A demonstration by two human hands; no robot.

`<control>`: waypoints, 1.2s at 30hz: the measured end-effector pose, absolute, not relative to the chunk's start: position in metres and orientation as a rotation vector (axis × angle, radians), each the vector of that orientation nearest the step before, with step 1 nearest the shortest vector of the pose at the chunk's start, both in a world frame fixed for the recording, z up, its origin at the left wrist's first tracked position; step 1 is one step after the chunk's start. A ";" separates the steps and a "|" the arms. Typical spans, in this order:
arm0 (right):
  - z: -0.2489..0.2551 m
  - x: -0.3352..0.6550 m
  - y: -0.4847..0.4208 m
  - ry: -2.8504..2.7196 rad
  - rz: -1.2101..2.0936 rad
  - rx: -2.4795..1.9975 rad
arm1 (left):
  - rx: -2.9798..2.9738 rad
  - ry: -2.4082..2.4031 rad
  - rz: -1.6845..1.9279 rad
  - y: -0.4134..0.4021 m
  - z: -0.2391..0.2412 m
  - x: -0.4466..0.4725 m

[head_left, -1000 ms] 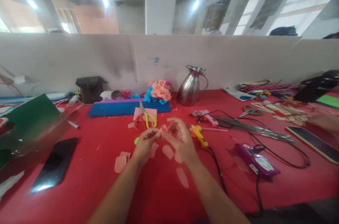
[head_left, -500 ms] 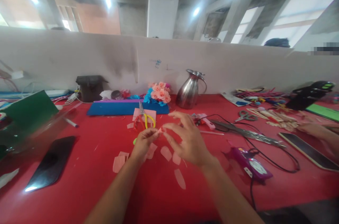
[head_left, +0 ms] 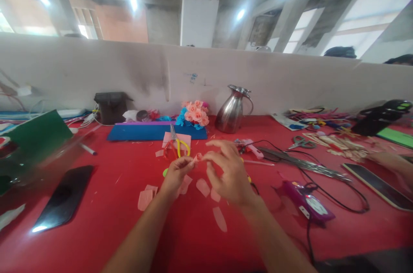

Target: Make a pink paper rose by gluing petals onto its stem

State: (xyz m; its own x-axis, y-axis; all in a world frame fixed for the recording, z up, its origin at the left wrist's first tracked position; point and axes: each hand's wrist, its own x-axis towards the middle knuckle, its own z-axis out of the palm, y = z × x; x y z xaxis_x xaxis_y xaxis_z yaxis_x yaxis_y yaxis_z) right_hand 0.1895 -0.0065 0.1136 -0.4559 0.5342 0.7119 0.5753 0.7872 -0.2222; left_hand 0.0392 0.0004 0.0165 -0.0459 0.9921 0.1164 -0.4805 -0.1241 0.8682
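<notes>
Head view: left hand (head_left: 174, 175) and right hand (head_left: 227, 174) pinch small pink paper rosebud (head_left: 197, 157); light, crushable, best held at base.

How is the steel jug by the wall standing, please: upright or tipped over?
Upright: the steel jug stands on its base on the red table, with its spout and handle at the top.

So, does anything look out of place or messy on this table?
Nothing spilled or damaged. Cut pink paper petals lie scattered loose on the red table beneath the left hand and right hand, which together pinch a small pink paper bud.
</notes>
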 end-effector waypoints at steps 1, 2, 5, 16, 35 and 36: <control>0.112 0.186 -0.009 -2.156 -0.062 -0.836 | 0.900 0.771 1.513 0.001 0.016 0.039; 0.110 0.182 -0.011 -2.155 -0.065 -0.860 | 0.890 0.773 1.520 0.001 0.016 0.040; 0.103 0.170 -0.013 -2.099 -0.069 -0.959 | 0.852 0.793 1.529 0.001 0.015 0.040; 0.102 0.170 -0.014 -1.960 0.114 -0.911 | 0.839 0.741 1.515 0.001 0.015 0.039; 0.115 0.181 -0.008 -2.023 0.090 -0.935 | 0.895 0.733 1.484 0.001 0.013 0.038; 0.115 0.180 -0.007 -2.019 0.092 -0.945 | 0.896 0.733 1.485 0.001 0.013 0.038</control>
State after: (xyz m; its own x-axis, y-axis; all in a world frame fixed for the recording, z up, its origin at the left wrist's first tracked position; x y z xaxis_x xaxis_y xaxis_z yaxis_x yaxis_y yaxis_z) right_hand 0.1796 -0.0072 0.1147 -0.3237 0.6509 0.6867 0.5859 0.7078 -0.3947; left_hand 0.0379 0.0007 0.0130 -0.0113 0.9927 0.1203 -0.5088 -0.1093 0.8539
